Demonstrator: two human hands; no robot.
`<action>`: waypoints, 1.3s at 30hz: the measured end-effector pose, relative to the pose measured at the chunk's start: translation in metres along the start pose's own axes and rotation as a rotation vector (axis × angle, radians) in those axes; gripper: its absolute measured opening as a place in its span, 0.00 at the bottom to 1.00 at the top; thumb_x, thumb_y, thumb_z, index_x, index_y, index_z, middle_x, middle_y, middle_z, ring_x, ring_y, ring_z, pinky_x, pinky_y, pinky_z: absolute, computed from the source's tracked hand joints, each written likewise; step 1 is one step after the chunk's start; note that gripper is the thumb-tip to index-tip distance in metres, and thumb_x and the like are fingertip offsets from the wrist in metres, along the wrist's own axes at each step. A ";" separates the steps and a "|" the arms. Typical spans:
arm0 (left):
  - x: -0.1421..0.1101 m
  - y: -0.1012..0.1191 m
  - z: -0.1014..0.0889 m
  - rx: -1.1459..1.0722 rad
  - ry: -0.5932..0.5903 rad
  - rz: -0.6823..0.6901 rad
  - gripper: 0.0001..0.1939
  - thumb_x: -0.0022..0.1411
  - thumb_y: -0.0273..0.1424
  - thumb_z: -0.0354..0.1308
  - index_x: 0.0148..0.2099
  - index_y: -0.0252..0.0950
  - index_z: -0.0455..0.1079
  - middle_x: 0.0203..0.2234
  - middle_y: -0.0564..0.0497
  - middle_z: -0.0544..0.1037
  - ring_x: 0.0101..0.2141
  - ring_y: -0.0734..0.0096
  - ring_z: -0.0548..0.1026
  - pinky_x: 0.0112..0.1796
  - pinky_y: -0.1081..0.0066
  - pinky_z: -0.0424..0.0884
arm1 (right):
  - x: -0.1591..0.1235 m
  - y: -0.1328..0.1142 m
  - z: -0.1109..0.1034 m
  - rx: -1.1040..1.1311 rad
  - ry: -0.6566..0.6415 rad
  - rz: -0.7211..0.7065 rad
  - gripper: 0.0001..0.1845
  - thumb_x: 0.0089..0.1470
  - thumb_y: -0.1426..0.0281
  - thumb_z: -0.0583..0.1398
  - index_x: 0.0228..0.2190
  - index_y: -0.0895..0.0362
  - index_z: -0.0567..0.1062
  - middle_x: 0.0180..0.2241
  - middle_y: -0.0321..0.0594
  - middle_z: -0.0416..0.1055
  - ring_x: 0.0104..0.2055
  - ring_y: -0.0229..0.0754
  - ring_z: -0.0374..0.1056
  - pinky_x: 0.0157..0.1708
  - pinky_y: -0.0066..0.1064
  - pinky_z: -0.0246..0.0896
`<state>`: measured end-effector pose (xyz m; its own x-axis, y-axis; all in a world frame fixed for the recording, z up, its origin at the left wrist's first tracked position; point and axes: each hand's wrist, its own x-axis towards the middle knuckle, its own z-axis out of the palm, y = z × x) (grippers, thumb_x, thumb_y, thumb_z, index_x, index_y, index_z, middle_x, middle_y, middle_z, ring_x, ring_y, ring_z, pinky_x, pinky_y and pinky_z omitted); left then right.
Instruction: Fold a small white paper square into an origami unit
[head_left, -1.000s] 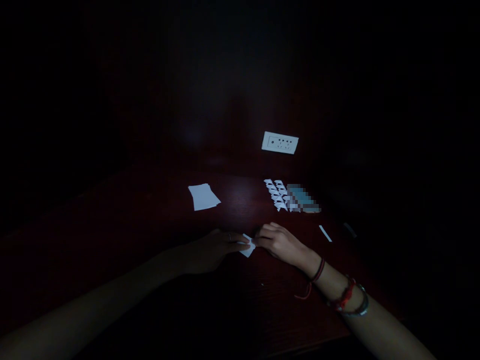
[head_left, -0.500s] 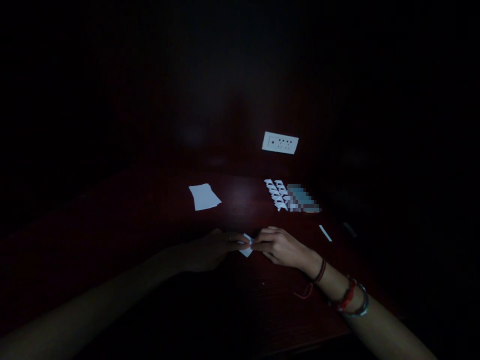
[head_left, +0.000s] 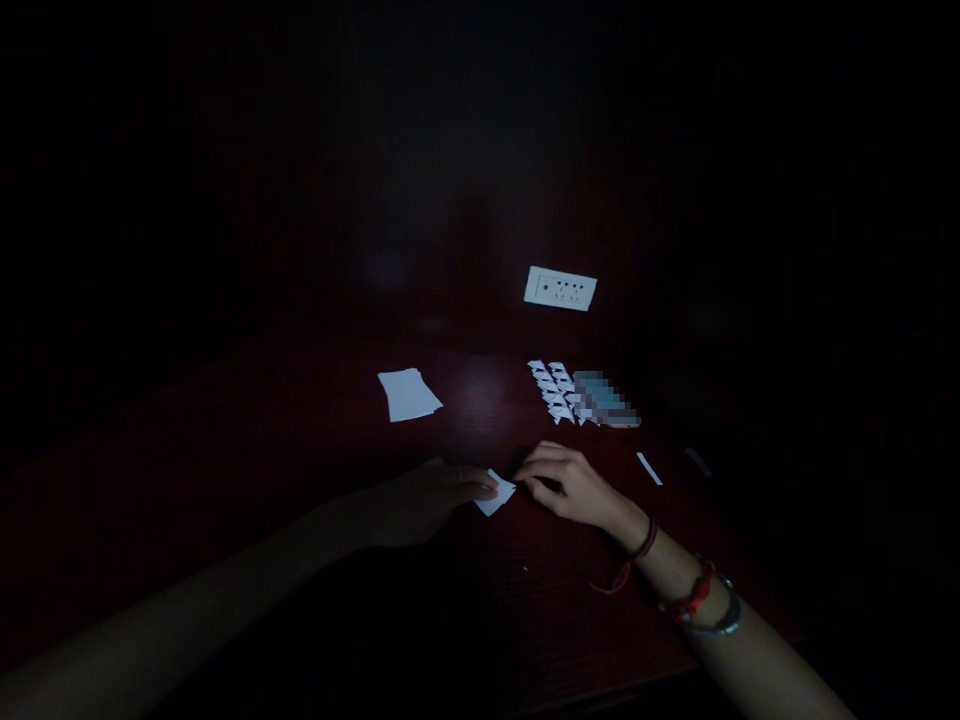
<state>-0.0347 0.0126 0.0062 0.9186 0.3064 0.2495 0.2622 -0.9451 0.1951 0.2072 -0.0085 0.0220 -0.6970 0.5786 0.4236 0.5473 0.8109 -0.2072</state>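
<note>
- Since the earlier frame, the right hand (head_left: 574,488) has drawn slightly back from the small folded paper (head_left: 490,506), its index finger and thumb now apart.
- Right hand released, fingers loosely bent; the index fingertip is just beside the paper's right tip, and whether they touch is unclear.
- Left hand (head_left: 427,502) grasping the small folded paper with its fingers, over the dark red table (head_left: 585,640).
- Beyond the left hand, a stack of white paper sheets (head_left: 409,395).
- Beyond the right hand, rows of folded white pieces (head_left: 558,410), with a pixelated flat object (head_left: 606,396) beside them.
- To the right of the right hand, a thin white strip (head_left: 649,468).
- Farther beyond the right hand, a white wall socket (head_left: 561,289).
</note>
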 end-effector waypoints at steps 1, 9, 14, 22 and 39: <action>0.000 0.000 0.000 0.005 0.005 0.004 0.35 0.48 0.13 0.41 0.56 0.44 0.48 0.53 0.52 0.58 0.52 0.68 0.57 0.43 0.69 0.55 | 0.001 -0.001 -0.001 0.015 -0.007 0.006 0.10 0.51 0.75 0.51 0.35 0.58 0.71 0.32 0.40 0.68 0.35 0.36 0.62 0.38 0.29 0.58; 0.001 -0.006 0.007 0.080 -0.001 0.017 0.34 0.49 0.14 0.43 0.57 0.43 0.46 0.54 0.51 0.57 0.52 0.66 0.55 0.45 0.66 0.54 | 0.002 -0.004 0.004 0.070 -0.111 0.146 0.07 0.50 0.69 0.55 0.30 0.59 0.70 0.28 0.37 0.66 0.31 0.34 0.62 0.32 0.24 0.57; -0.002 -0.007 0.007 0.110 -0.025 0.004 0.34 0.50 0.14 0.43 0.58 0.44 0.46 0.54 0.51 0.57 0.52 0.65 0.55 0.47 0.63 0.51 | 0.003 -0.001 0.010 0.111 -0.079 0.238 0.06 0.47 0.68 0.57 0.27 0.60 0.68 0.27 0.36 0.64 0.28 0.33 0.61 0.29 0.24 0.56; -0.004 -0.006 0.005 0.134 -0.028 0.008 0.37 0.47 0.13 0.44 0.58 0.45 0.46 0.54 0.51 0.55 0.53 0.64 0.55 0.48 0.62 0.51 | 0.004 -0.001 0.017 0.257 -0.046 0.311 0.03 0.47 0.73 0.57 0.27 0.60 0.69 0.26 0.35 0.64 0.27 0.32 0.59 0.27 0.22 0.55; 0.003 0.000 -0.004 0.074 0.089 0.038 0.23 0.52 0.21 0.47 0.51 0.38 0.57 0.47 0.47 0.63 0.47 0.62 0.60 0.46 0.61 0.56 | 0.006 -0.007 0.009 0.126 0.042 0.282 0.07 0.48 0.77 0.54 0.32 0.58 0.70 0.29 0.37 0.63 0.30 0.33 0.60 0.32 0.24 0.56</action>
<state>-0.0325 0.0138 0.0105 0.8992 0.2760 0.3395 0.2520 -0.9610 0.1138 0.1948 -0.0098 0.0178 -0.5047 0.7804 0.3691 0.6528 0.6248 -0.4283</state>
